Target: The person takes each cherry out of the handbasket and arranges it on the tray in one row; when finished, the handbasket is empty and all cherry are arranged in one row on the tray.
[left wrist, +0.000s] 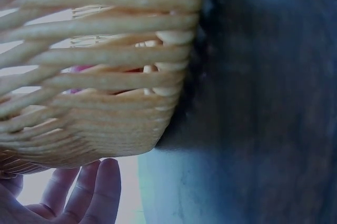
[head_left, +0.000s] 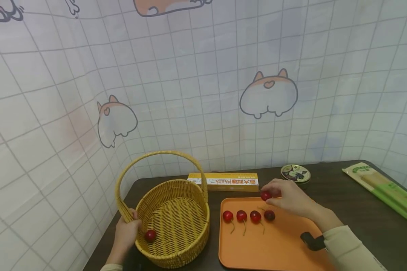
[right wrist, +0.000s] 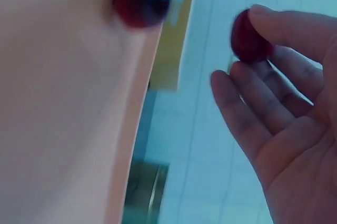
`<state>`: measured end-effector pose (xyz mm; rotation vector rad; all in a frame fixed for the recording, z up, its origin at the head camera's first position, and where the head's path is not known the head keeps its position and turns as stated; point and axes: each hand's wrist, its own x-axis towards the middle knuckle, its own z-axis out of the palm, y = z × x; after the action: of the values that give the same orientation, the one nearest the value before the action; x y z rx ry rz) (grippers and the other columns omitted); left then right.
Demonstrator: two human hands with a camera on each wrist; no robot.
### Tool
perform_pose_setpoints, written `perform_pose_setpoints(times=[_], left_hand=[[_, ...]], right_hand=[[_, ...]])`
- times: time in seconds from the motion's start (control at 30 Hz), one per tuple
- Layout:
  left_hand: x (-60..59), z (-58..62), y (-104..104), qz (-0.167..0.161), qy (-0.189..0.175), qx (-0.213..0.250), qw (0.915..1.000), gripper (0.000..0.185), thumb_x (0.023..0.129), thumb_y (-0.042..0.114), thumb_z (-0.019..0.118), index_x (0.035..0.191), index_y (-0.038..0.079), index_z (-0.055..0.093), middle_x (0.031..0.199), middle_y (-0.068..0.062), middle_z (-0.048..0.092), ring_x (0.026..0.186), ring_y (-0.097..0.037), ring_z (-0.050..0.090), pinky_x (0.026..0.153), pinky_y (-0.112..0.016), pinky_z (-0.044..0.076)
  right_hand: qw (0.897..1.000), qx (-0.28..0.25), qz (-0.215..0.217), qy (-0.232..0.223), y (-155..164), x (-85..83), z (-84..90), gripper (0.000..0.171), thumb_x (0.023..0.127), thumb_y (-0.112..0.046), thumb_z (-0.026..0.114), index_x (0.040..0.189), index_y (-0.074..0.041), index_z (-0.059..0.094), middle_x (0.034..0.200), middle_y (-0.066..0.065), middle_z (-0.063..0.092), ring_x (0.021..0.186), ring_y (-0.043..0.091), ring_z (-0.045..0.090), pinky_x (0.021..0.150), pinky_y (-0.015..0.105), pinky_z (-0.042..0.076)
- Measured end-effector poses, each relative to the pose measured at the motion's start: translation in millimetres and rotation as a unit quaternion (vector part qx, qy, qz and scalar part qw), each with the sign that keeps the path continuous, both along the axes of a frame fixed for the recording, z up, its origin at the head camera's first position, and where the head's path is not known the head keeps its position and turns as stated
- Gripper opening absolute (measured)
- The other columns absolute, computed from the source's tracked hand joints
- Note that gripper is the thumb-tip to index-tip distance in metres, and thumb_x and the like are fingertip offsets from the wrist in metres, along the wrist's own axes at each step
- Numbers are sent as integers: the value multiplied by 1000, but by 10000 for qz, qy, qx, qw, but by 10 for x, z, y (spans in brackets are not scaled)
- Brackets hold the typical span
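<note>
A woven yellow basket [head_left: 176, 220] with a tall handle stands at the left, with one red cherry [head_left: 150, 235] inside it. My left hand [head_left: 128, 226] holds the basket at its near-left rim by the handle's base, thumb over the edge. The left wrist view shows the basket wall [left wrist: 95, 76] and my fingers [left wrist: 89, 192] lying fairly straight beside it. Over the orange tray's [head_left: 268, 248] far edge my right hand [head_left: 270, 194] pinches a cherry [head_left: 265, 196] between its fingertips; the right wrist view shows the same cherry [right wrist: 249, 37]. Several more cherries [head_left: 241, 216] lie in a row on the tray.
A yellow pasta box [head_left: 224, 181] lies behind the tray against the tiled backdrop. A small round tin [head_left: 295, 173] sits at the back right. A long green-and-clear packet [head_left: 384, 190] lies along the right edge of the dark table [head_left: 356, 210].
</note>
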<state>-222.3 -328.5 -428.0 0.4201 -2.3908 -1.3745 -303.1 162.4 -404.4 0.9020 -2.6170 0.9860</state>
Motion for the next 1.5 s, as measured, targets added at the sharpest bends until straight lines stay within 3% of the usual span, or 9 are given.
perform_pose_setpoints(times=[0.23, 0.47, 0.73, 1.1, 1.5], left_hand=[[-17, -10, -4, -27, 88, 29, 10000, 19, 74, -1, 54, 89, 4, 46, 70, -2, 41, 60, -17, 41, 54, -30, 37], [-5, -16, -5, -20, 103, 47, 9999, 18, 73, -2, 54, 88, 4, 46, 69, -1, 40, 59, -17, 40, 53, -30, 36], [-1, 4, -5, -105, 30, -87, 9999, 18, 73, -1, 52, 87, 6, 44, 68, -2, 40, 58, -16, 38, 54, -30, 35], [2, 2, -8, -85, 10, -131, 9999, 19, 71, -1, 53, 87, 6, 45, 67, -1, 40, 57, -16, 38, 53, -30, 35], [11, 16, 2, -90, 3, -34, 10000, 18, 72, -1, 52, 86, 5, 44, 66, 0, 39, 56, -15, 36, 52, -29, 34]], right_hand=[[9972, 153, -353, -648, 387, -110, -89, 36, 78, -13, 78, 111, -4, 68, 100, 2, 70, 86, 15, 66, 74, 29, 52], [9893, 244, 61, -1437, 530, -141, -168, 36, 77, -21, 78, 109, -6, 70, 97, 0, 70, 85, 14, 65, 76, 27, 50], [9792, 217, 473, -1961, 544, -139, -222, 36, 77, -16, 78, 108, -5, 65, 98, 2, 68, 85, 16, 64, 74, 26, 49], [9730, 258, 859, -2125, 507, -134, -263, 32, 74, -9, 79, 102, -9, 64, 92, 3, 64, 79, 17, 61, 71, 28, 49], [9660, 127, 1108, -2331, 476, -123, -286, 34, 74, -9, 79, 102, -5, 62, 90, 7, 62, 77, 17, 59, 69, 27, 48]])
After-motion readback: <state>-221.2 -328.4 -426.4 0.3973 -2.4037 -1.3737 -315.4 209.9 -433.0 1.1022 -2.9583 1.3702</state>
